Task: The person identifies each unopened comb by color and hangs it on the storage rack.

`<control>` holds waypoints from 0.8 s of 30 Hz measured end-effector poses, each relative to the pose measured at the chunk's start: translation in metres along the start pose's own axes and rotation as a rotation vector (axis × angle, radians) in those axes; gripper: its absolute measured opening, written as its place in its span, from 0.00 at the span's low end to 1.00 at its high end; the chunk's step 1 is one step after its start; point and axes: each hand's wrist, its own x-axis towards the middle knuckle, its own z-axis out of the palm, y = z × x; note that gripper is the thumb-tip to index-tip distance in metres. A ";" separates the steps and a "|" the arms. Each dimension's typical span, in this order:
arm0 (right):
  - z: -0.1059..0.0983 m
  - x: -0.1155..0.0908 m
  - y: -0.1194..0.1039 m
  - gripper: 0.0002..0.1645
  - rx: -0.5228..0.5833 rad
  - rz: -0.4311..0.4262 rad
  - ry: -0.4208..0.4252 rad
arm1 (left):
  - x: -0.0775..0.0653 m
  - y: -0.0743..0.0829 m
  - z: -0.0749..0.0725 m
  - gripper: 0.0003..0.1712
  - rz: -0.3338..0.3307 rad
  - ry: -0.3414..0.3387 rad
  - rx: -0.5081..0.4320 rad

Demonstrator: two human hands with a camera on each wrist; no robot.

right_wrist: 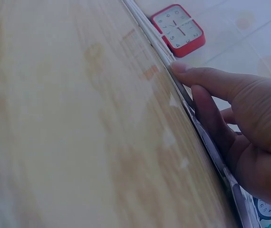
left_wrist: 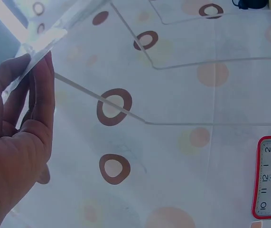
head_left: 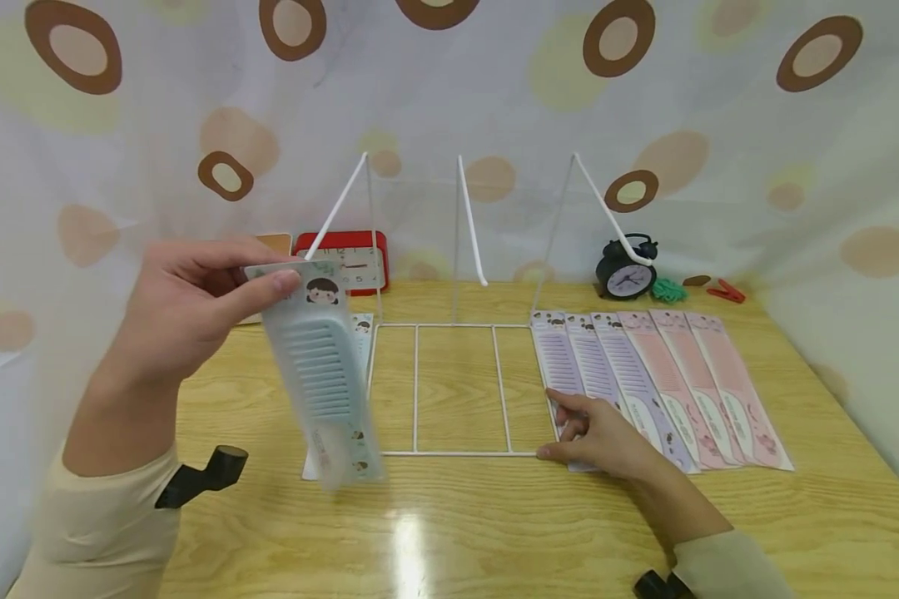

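My left hand (head_left: 195, 304) pinches the top of a packaged light blue comb (head_left: 318, 366), thumb in front. The pack hangs slanting down, its top edge overlapping the tip of the left prong of a white wire display rack (head_left: 460, 454) in the head view. From the left wrist, the pack (left_wrist: 54, 40) appears nearly edge-on, above the fingers. Low at the rack's front right corner, my right hand (head_left: 607, 433) grips the base wire between thumb and curled fingers. Partly hidden behind the held pack, more blue comb packs (head_left: 363, 326) lie on the table.
Purple comb packs (head_left: 558, 358) and pink comb packs (head_left: 727, 366) lie in a row right of the rack. Behind stand a red square clock (head_left: 378, 258) and a black alarm clock (head_left: 625, 274). A green item (head_left: 668, 290) and red clip (head_left: 727, 291) sit at back right.
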 end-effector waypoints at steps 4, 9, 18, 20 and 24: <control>0.001 0.000 0.000 0.57 0.016 -0.001 -0.010 | 0.000 -0.004 0.000 0.11 0.004 0.014 -0.001; 0.000 0.000 0.003 0.57 0.016 -0.006 -0.009 | 0.000 -0.007 -0.002 0.13 0.017 0.025 -0.010; 0.002 0.002 0.003 0.57 -0.005 0.002 -0.003 | 0.002 -0.021 -0.005 0.14 -0.029 -0.027 -0.036; 0.002 0.002 0.002 0.57 -0.006 0.001 -0.003 | 0.005 -0.028 -0.004 0.14 -0.071 0.021 0.020; 0.001 0.000 0.001 0.56 0.007 -0.002 -0.007 | 0.016 -0.042 -0.002 0.14 -0.140 0.116 0.096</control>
